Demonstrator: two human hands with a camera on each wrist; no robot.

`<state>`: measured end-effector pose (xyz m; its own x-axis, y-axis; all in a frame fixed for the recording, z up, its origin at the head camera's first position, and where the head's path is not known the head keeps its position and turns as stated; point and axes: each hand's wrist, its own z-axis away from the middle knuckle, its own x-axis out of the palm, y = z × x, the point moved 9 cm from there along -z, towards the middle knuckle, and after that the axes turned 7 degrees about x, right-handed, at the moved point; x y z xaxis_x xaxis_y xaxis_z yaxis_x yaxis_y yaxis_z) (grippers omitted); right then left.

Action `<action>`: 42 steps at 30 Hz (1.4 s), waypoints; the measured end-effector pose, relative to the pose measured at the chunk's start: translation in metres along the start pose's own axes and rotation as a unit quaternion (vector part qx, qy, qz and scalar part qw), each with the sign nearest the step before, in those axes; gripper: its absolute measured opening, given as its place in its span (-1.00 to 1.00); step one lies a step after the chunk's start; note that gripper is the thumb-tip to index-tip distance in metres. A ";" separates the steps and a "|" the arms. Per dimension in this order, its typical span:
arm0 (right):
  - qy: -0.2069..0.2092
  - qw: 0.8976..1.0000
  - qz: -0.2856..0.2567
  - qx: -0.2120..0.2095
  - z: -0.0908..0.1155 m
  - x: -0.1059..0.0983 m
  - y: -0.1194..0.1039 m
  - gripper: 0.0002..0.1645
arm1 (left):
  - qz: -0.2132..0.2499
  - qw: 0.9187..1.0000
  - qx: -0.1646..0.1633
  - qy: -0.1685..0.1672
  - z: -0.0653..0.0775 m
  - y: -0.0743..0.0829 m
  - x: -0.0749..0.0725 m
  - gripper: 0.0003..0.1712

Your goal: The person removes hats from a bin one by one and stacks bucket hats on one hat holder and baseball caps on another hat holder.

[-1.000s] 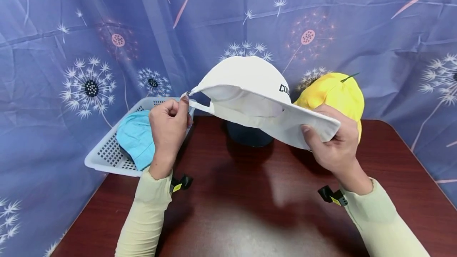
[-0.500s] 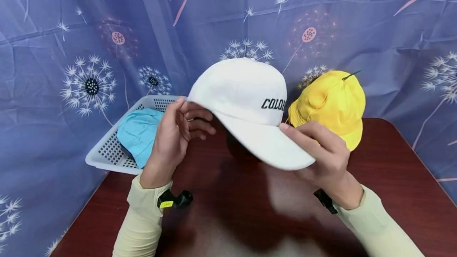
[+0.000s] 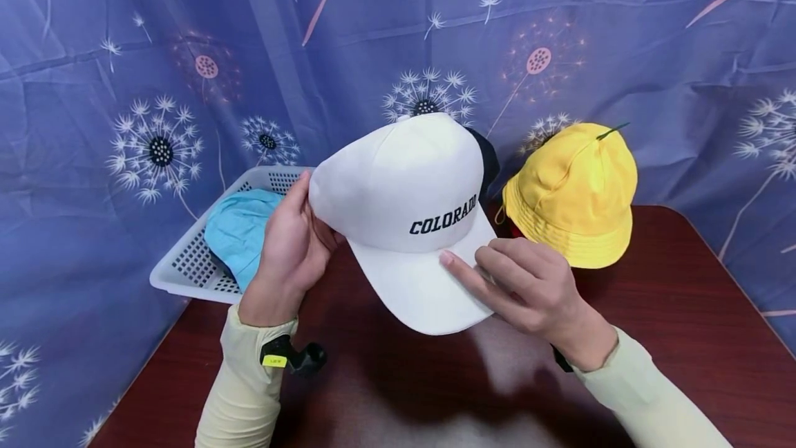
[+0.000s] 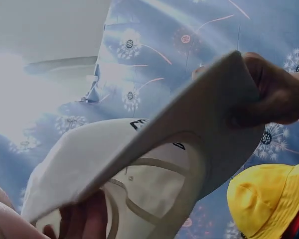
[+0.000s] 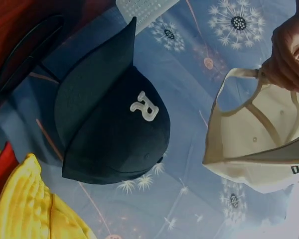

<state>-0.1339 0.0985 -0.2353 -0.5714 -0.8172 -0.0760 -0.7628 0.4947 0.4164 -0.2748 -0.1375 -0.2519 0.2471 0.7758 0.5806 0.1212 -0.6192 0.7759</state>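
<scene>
A white baseball cap point(image 3: 398, 185) with black COLORADO lettering is held in the air above the table, its brim tipped toward me. My left hand point(image 3: 292, 247) grips the cap's side edge, thumb outside; in the left wrist view its fingers point(image 4: 92, 214) reach under the rim into the crown. On the brim's right side, my right hand point(image 3: 528, 289) pinches with the index finger along the top and the thumb below. Behind the white cap, mostly hidden in the head view, a dark cap point(image 5: 114, 124) with a white R faces the right wrist view.
A pale plastic basket point(image 3: 166, 286) at the left holds a light-blue cloth hat point(image 3: 242, 230). At the right a yellow bucket hat point(image 3: 575, 192) sits raised above the dark red table point(image 3: 696, 337). A black round-based stand point(image 5: 27, 55) is below the dark cap. Patterned curtain behind.
The white cap has turned so its brim swings from the right toward me and its lettering shows fully. My left hand released the back strap and regripped the side; my right hand shifted along the brim.
</scene>
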 end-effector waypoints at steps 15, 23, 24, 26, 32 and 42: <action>-0.054 0.997 0.006 -0.047 0.001 0.020 -0.022 -0.67 | 0.019 0.985 0.107 0.131 0.002 0.000 -0.012 -0.54; -0.116 0.993 -0.013 -0.018 0.011 0.027 -0.016 -0.72 | 0.057 0.984 0.157 0.063 0.004 0.008 -0.002 -0.63; -0.128 0.992 -0.022 -0.013 0.013 0.027 -0.014 -0.70 | 0.052 0.983 0.164 0.061 0.004 0.009 -0.001 -0.64; -0.153 0.987 -0.049 -0.001 0.019 0.029 -0.012 -0.62 | 0.036 0.982 0.176 0.062 0.004 0.011 -0.002 -0.64; -0.168 0.974 -0.150 0.038 0.022 0.029 -0.005 -0.15 | -0.002 0.981 0.190 0.047 0.004 0.012 0.001 -0.61; -0.013 0.919 -0.210 0.335 0.028 0.015 0.073 -0.55 | -0.011 0.979 0.204 0.006 0.003 0.010 0.013 -0.62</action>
<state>-0.2066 0.1301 -0.2316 -0.1845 -0.9746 -0.1272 -0.9281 0.2153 -0.3039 -0.2679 -0.1342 -0.2370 0.2294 0.7892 0.5697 0.5003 -0.5977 0.6265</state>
